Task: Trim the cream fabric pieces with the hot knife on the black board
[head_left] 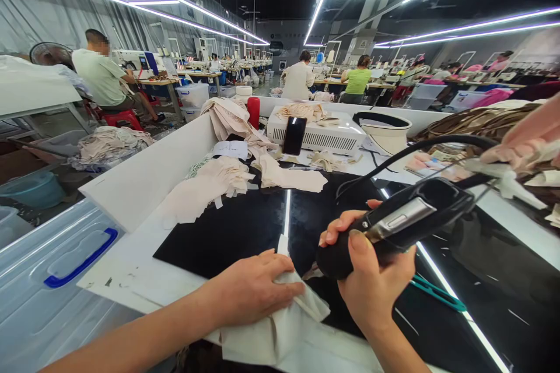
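From my end I see the left hand (265,285) laid over the pale cloth (258,341) at the near edge of the black board (192,247), though I can't tell whether its fingers pinch it or only press. The right hand (378,280) is wrapped around a black tool (405,218), maybe an iron. If that tool is hot, I judge the left fingers could get burned, since its rounded end sits near them. The cloth hangs past the board's edge, so a lighter press could let it slip or crease. The black cord (420,143) arcs close to another person's hand (525,140), and a snag there could jerk the tool. As for containers, a clear tub (26,282) with a blue handle (81,259) stands at left, contents unclear; I can't see into the cream bin (387,134) or the blue bucket (32,192). A clear bag (81,163) seems to hold piled fabric (114,143).
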The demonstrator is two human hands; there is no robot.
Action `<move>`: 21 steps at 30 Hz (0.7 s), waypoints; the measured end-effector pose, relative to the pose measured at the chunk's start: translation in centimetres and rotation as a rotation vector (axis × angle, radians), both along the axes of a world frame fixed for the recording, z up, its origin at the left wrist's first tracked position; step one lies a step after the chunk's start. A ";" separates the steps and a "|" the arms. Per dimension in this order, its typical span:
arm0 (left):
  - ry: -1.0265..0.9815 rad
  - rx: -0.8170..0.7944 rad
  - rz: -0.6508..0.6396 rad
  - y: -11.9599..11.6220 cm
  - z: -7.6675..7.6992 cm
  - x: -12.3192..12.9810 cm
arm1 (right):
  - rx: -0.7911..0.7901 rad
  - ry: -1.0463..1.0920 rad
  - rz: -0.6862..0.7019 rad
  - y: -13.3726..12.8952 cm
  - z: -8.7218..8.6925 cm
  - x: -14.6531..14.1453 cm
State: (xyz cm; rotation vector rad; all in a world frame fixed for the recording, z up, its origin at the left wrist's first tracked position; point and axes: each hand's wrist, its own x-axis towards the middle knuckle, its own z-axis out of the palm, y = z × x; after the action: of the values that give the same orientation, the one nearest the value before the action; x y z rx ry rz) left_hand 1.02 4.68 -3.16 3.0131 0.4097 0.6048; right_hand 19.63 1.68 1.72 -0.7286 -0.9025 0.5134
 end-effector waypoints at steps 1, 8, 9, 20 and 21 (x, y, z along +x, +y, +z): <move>0.000 -0.003 0.001 0.0 0.0 0.0 | 0.002 -0.001 0.007 0.1 0.0 -0.1; 0.017 -0.037 -0.016 0.1 0.0 -0.2 | -0.034 -0.020 -0.006 0.2 -0.1 -0.2; 0.014 -0.044 -0.019 0.2 0.0 -0.3 | -0.028 -0.022 -0.001 0.2 -0.1 -0.2; -0.039 -0.190 -0.071 2.5 0.4 0.0 | -0.022 -0.035 0.001 0.2 -0.4 -0.2; -0.033 -0.202 -0.070 2.7 0.4 -0.1 | -0.021 -0.034 -0.002 0.1 -0.4 -0.2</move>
State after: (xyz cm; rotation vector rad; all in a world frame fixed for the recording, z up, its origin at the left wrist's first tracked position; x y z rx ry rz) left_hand 0.91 7.33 -2.78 2.8091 0.3398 0.5697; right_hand 19.46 1.79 1.30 -0.7590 -0.9296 0.5107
